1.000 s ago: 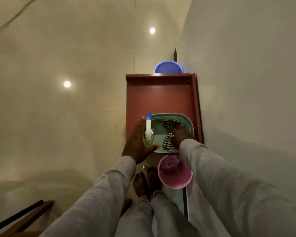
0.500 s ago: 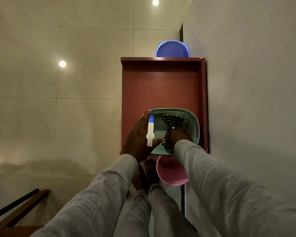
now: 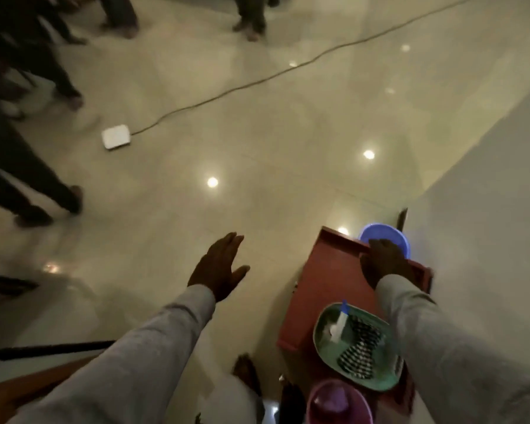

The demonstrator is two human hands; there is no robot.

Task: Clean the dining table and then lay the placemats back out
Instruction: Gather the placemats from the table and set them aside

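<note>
**A:** Where are the hands?

**B:** The left hand (image 3: 219,266) hangs over the bare floor (image 3: 257,148), left of the red-brown surface (image 3: 328,280). Its fingers are straight and spread, released, with nothing in them. The right hand (image 3: 383,261) lies on the far rim of that surface, at its far right corner, just in front of a blue basin (image 3: 390,235). The picture is blurred there, so I cannot tell whether its fingers curl over the rim or only rest on it.

**B:** Both arms wear pale grey sleeves.

**A:** And the cleaning things?

**B:** A green basket (image 3: 325,325) sits at the near end of the surface, between the two arms and partly under the right sleeve. Inside it a white spray bottle (image 3: 338,324) with a blue tip lies on the left side, and a black-and-white checked cloth (image 3: 360,351) lies on the right side, touching the bottle or just beside it. Neither hand touches the basket.

**A:** Anything nearer?

**B:** A pink bucket (image 3: 337,402) stands at the bottom edge, just near of the basket. The person's bare feet (image 3: 247,373) show to its left.

**A:** And farther off?

**B:** A white box (image 3: 116,136) lies on the floor at far left, with a dark cable (image 3: 257,81) running from it toward the far right. Legs of other people (image 3: 28,166) stand along the left and far edges. Ceiling lights reflect as bright spots on the glossy tiles. A pale wall (image 3: 487,209) rises on the right, against the surface.
</note>
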